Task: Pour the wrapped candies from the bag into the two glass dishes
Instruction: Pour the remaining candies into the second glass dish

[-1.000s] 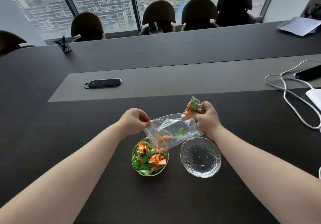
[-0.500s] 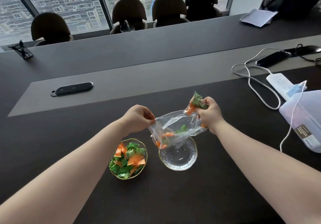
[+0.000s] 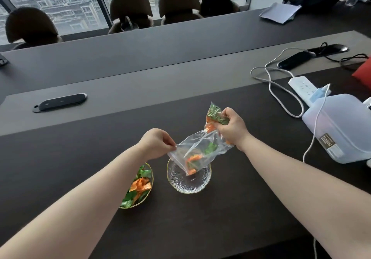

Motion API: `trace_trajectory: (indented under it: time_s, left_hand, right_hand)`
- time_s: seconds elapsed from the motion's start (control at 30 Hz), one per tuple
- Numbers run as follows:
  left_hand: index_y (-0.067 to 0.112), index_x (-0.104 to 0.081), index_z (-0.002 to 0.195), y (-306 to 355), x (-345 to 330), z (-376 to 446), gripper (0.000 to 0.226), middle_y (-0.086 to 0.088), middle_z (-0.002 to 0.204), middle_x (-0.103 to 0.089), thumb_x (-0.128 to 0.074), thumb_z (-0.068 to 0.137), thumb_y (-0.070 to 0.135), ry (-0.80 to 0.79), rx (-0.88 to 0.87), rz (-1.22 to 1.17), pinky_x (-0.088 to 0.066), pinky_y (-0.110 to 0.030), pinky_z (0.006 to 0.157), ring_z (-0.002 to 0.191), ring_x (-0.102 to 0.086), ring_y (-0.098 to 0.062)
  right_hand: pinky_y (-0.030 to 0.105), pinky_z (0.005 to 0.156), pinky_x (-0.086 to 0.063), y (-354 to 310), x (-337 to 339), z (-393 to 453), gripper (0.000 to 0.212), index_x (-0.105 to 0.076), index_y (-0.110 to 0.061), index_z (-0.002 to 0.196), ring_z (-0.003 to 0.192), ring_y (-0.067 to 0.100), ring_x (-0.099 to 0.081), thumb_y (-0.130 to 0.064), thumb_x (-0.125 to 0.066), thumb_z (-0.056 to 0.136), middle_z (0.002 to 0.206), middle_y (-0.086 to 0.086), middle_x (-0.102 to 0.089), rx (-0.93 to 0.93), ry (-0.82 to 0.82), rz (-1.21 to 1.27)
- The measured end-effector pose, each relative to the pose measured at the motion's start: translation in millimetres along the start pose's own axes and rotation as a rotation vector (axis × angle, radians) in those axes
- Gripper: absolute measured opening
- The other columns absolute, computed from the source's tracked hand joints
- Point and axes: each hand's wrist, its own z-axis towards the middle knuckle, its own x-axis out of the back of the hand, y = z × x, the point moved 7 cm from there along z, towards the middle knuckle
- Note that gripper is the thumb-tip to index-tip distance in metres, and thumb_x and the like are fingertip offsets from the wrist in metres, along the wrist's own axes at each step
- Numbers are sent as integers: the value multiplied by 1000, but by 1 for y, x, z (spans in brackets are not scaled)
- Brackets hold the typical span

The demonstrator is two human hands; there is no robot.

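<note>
A clear plastic bag (image 3: pixel 197 148) hangs tilted between my two hands, its mouth pointing down over the right glass dish (image 3: pixel 178 184), which holds no candy. My left hand (image 3: pixel 155 144) pinches the bag's mouth edge. My right hand (image 3: pixel 230 128) grips the raised bottom end, squeezing green and orange wrapped candies (image 3: pixel 213 118) there. A few more candies (image 3: pixel 193 161) lie inside near the mouth. The left glass dish (image 3: pixel 149 168), partly hidden by my left forearm, is heaped with green and orange candies (image 3: pixel 138 186).
A black flat device (image 3: pixel 61 104) lies on the grey strip at the left. At the right are a white power strip (image 3: pixel 301 88) with cables, a translucent plastic container (image 3: pixel 341 126) and a black phone (image 3: pixel 294 59). Chairs line the far side.
The bag has moved from above the filled left dish to above the empty right dish. Candies inside have slid toward the mouth. My view has swung to the right.
</note>
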Motion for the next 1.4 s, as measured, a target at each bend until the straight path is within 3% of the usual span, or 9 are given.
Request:
trace_trajectory:
  time_s: [0.33,0.47,0.6,0.8,0.97,1.07,1.13,1.27,1.4]
  left_hand:
    - [14,-76,78,-15,-9,2,8,11,66,-64,-71,72,16,-26,22,23,-50,-23,73,70,-60,-10]
    - [15,-75,81,-22,-20,-1,10,8,72,-66,-70,73,18,-50,31,71,-46,-17,59,68,-59,-8]
    - [16,-74,81,-31,-27,-2,10,4,78,-69,-69,73,17,-60,58,88,-52,-25,72,77,-63,-14]
    - [19,-71,78,-44,-39,-5,6,1,88,-71,-67,75,17,-78,82,125,-49,-23,67,79,-61,-12]
    - [22,-54,128,-48,-41,-7,64,2,123,-61,-75,70,38,-205,88,122,-47,-32,98,115,-58,-17]
    - [24,-42,138,-30,-15,-1,81,1,139,-52,-71,68,53,-95,15,-164,-41,-36,108,127,-49,-16]
    - [26,-46,135,-16,2,3,86,1,134,-57,-66,62,67,-30,-44,-379,-45,-39,106,123,-55,-14]
    - [23,-58,123,12,15,3,59,3,116,-68,-68,72,52,5,-137,-615,-50,-26,93,106,-65,-8]
    - [15,-71,90,12,26,4,13,0,85,-71,-71,79,22,234,-93,-766,-50,-12,66,69,-65,1]
  right_hand:
    - [36,84,-46,-44,-18,-2,46,-46,-15,108,90,21,-55,-27,-76,75,95,1,-55,280,-98,-153]
    - [44,88,-49,-57,-30,-2,49,-46,-20,110,95,20,-56,-35,-75,73,109,4,-61,369,-167,-225]
    - [46,90,-49,-61,-31,-3,50,-46,-21,111,97,18,-57,-35,-75,73,111,4,-61,377,-182,-235]
    - [43,89,-51,-71,-31,-11,56,-48,-18,118,94,14,-55,-33,-78,72,92,-16,-50,423,-219,-221]
    - [34,82,-50,-85,-37,-18,63,-46,-18,125,64,-11,-46,-30,-79,72,92,-23,-43,478,-324,-294]
    - [29,78,-51,-92,-43,-24,68,-43,-19,130,68,-17,-51,-28,-79,72,96,-26,-43,508,-397,-324]
    - [30,79,-53,-95,-47,-26,71,-42,-19,132,80,-5,-52,-28,-79,72,106,-17,-46,533,-418,-340]
    - [19,71,-46,-96,-52,-26,73,-40,-23,134,78,-6,-48,-28,-79,72,100,-31,-42,542,-445,-346]
    - [23,83,-50,-90,-54,-25,81,-37,-28,137,106,5,-49,-29,-81,69,131,-10,-51,537,-495,-375]
